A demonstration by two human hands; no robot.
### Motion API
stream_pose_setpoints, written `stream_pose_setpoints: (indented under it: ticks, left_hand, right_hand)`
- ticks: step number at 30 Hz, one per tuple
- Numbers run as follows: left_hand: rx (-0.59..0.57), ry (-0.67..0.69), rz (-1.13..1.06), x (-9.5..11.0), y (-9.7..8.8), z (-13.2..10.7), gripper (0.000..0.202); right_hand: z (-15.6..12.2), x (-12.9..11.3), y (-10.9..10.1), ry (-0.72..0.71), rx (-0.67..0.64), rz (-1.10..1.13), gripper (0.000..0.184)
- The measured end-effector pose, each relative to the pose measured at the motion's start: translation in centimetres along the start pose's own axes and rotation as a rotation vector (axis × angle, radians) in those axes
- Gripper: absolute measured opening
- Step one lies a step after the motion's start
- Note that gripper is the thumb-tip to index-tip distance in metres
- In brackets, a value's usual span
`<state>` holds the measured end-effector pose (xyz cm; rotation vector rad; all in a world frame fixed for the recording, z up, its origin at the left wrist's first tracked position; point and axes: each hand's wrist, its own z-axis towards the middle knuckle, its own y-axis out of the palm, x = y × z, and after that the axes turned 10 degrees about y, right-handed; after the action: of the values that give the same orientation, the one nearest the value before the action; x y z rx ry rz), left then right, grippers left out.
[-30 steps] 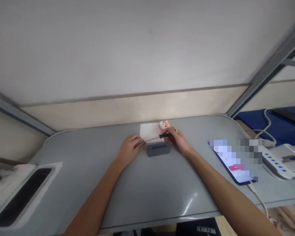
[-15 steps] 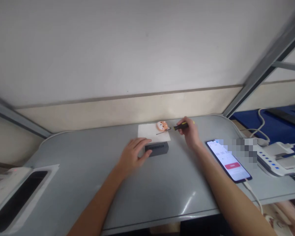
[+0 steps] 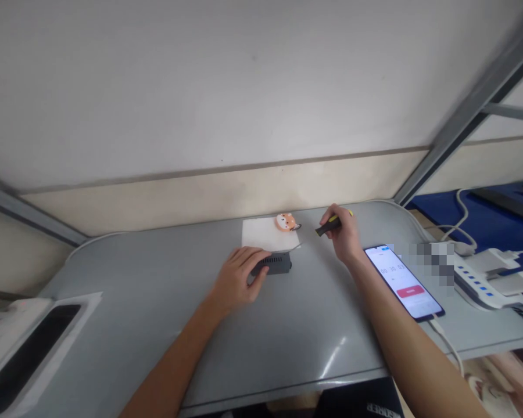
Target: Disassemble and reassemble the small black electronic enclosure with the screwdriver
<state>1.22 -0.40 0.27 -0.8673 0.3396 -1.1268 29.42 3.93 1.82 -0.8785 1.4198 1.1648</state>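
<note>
Item: box [image 3: 280, 264], dark and slotted, on the middle of the desk [image 3: 279, 342], just near of the paper [image 3: 256, 233].
Item: left hand [image 3: 237, 281], thumb and fingers closed about the box's left end; a second ago, as I watched, it was at the shaft's tip.
Item: screwdriver [image 3: 326, 226], handle held in the right hand [image 3: 345, 237], now farther right than before. Shaft slants left and near; whether its tip touches the box I cannot tell.
Change: box shifted slightly left, a small knob showing at its right end. Meaning, I judge: box steadied, that end exposed to the tool.
Item: toy [image 3: 286, 222], orange and white, on the paper's far right corner.
Item: phone [image 3: 405, 284], lit, right.
</note>
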Motion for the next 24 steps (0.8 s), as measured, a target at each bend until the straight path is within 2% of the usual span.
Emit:
stream_pose_setpoints:
  ticks: [7,12,18,21,24]
  left_hand:
    - [-0.026,0.066,0.144,0.9,1.1,0.6,0.029]
    - [-0.035,0.085,0.164,1.0,1.5,0.7,0.029]
    - [-0.072,0.083,0.123,0.8,1.6,0.7,0.033]
    - [-0.077,0.083,0.124,0.8,1.7,0.7,0.032]
    - [-0.072,0.085,0.137,0.9,1.8,0.8,0.031]
  right_hand:
    - [-0.3,0.1,0.4,-0.017,-0.031,-0.029,0.046]
    - [-0.9,-0.7,0.3,-0.055,-0.055,-0.102,0.046]
    - [-2.2,-1.9,1.2,-0.186,-0.027,-0.186,0.031]
    - [-2.9,-2.2,1.9,-0.269,-0.081,-0.194,0.030]
    - [-3.3,-2.5,2.0,-0.255,-0.197,-0.180,0.033]
